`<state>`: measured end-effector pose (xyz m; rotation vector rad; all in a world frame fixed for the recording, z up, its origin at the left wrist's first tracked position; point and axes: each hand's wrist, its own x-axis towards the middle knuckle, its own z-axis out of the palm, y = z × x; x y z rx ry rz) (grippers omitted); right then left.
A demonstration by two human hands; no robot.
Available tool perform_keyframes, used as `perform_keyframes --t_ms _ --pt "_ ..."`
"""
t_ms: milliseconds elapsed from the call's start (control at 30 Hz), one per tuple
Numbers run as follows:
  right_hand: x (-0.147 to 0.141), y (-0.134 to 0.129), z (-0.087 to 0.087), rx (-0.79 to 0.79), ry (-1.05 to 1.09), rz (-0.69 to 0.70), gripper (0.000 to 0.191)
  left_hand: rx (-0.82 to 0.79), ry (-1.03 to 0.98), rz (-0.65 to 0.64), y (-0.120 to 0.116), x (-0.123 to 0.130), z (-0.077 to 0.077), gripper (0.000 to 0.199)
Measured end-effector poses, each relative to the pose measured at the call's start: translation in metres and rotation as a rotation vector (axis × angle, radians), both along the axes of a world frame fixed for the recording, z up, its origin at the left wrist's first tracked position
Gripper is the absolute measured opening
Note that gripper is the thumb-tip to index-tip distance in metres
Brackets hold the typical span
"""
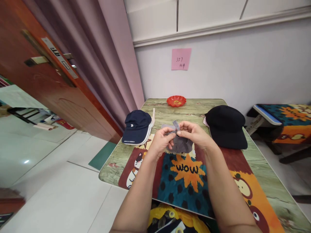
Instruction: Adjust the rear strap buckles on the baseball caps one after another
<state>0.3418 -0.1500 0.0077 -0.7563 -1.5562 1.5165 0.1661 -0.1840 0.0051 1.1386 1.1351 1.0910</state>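
A grey cap (181, 145) is held over the patterned mat in the middle of the table. My left hand (162, 139) pinches its strap from the left. From the right, my right hand (191, 132) has thumb and fingers closed on the same strap, whose loose end sticks up between both hands. Stacked navy and light caps (137, 126) lie to the left on the table. A black cap (226, 126), with a pinkish edge showing beneath it, rests to the right.
The table (112, 168) carries a colourful mat (181, 181) and a red dish (176, 101) near the wall. A wooden door (80, 100) and curtain stand at the left. Another table (286, 119) is at the right.
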Motion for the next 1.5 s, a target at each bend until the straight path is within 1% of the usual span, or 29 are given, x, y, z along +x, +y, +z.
perform_keyframes --t_ms 100,200,333,500,600,767,900,1067,1167,1267,1400,1500 --pt "0.000 -0.002 0.000 -0.064 0.026 -0.031 0.035 -0.022 -0.055 -0.018 0.000 -0.001 0.001 0.033" --pt "-0.002 -0.001 -0.002 -0.092 0.039 -0.067 0.041 -0.037 -0.088 -0.004 0.000 -0.001 -0.001 0.033" --pt "-0.004 0.001 -0.006 -0.084 0.044 -0.077 0.043 0.012 -0.069 0.011 0.000 0.001 -0.005 0.037" --pt "-0.005 0.001 -0.007 -0.089 0.063 -0.128 0.045 0.096 -0.048 0.064 0.000 0.005 -0.011 0.043" --pt "-0.004 0.000 -0.005 -0.078 0.048 -0.167 0.043 0.136 -0.010 0.082 0.001 0.007 -0.014 0.041" --pt "0.002 -0.003 0.003 -0.011 0.035 -0.237 0.035 0.167 0.037 0.129 0.001 0.007 -0.016 0.038" --pt "0.005 -0.006 0.009 0.012 -0.012 -0.270 0.037 0.231 0.092 0.162 0.000 0.009 -0.017 0.037" --pt "0.005 -0.006 0.011 -0.026 0.053 -0.267 0.040 0.276 0.122 0.172 0.000 0.013 -0.016 0.033" --pt "0.004 -0.006 0.011 -0.033 0.059 -0.282 0.038 0.278 0.131 0.167 -0.001 0.014 -0.015 0.033" --pt "0.003 -0.007 0.014 0.025 0.020 -0.314 0.031 0.285 0.151 0.169 -0.003 0.016 -0.012 0.030" --pt "0.003 -0.010 0.016 0.121 -0.078 -0.312 0.027 0.378 0.296 0.207 -0.009 0.021 -0.004 0.020" --pt "0.005 -0.009 0.014 0.156 -0.142 -0.327 0.024 0.372 0.314 0.191 -0.010 0.023 -0.001 0.018"
